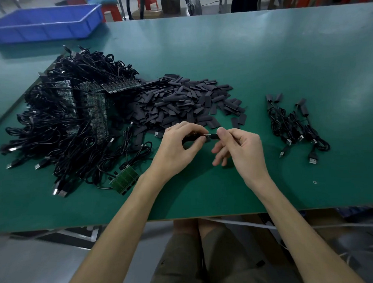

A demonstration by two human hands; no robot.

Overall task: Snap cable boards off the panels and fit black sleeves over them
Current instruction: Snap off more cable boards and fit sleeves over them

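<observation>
My left hand pinches a small cable board, mostly hidden by its fingers, above the green table. My right hand pinches a black sleeve at the board's tip. A heap of loose black sleeves lies just behind my hands. To the left sits a big tangle of black USB cables with board panels. A short green panel with cables attached lies near my left forearm. A small bunch of sleeved cables lies to the right.
A blue plastic bin stands at the table's far left corner. Red stools and a fan stand on the floor beyond the far edge. The table's near edge runs just under my forearms.
</observation>
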